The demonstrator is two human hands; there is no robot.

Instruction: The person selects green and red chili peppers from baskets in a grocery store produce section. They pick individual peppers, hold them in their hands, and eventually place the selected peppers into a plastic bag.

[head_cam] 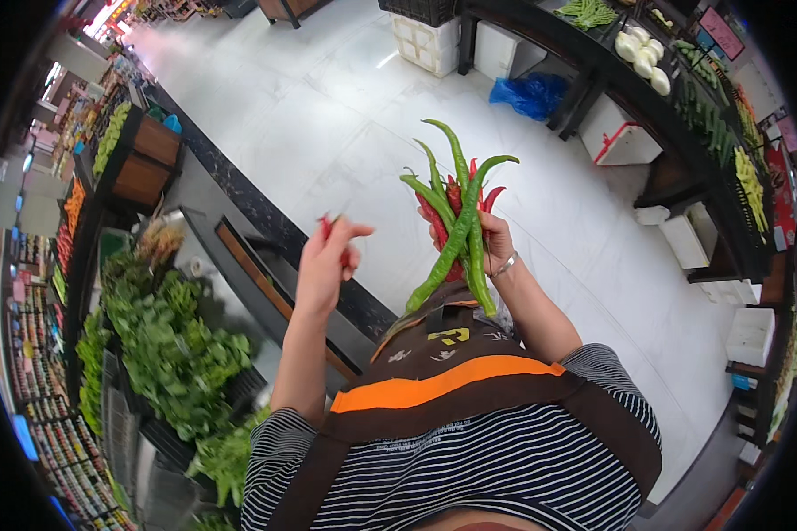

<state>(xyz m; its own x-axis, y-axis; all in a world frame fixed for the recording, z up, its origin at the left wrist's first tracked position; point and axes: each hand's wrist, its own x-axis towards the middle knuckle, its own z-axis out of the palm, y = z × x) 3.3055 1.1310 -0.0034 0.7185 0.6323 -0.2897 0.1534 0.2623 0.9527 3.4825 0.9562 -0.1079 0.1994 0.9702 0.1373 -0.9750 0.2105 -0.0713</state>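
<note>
A bunch of long green chili peppers (466, 229) and red chili peppers (436, 222) is gripped in my right hand (497, 240), in front of the brown apron (438, 345). The green ones cross over the red ones, their stems pointing mostly away from me. My left hand (330, 255), raised to the left of the bunch, holds small red pieces, seemingly chili peppers (325, 227), in curled fingers with the index finger extended toward the bunch. The two hands are apart. Part of my right hand is hidden behind the peppers.
Leafy greens (166, 338) lie on a display at the left, beside a black stone-like ledge (239, 192). A vegetable stand (664, 126) curves along the right, with white foam boxes (614, 133) and a blue plastic bag (530, 96) below it. Pale tiled floor (292, 113) stretches ahead.
</note>
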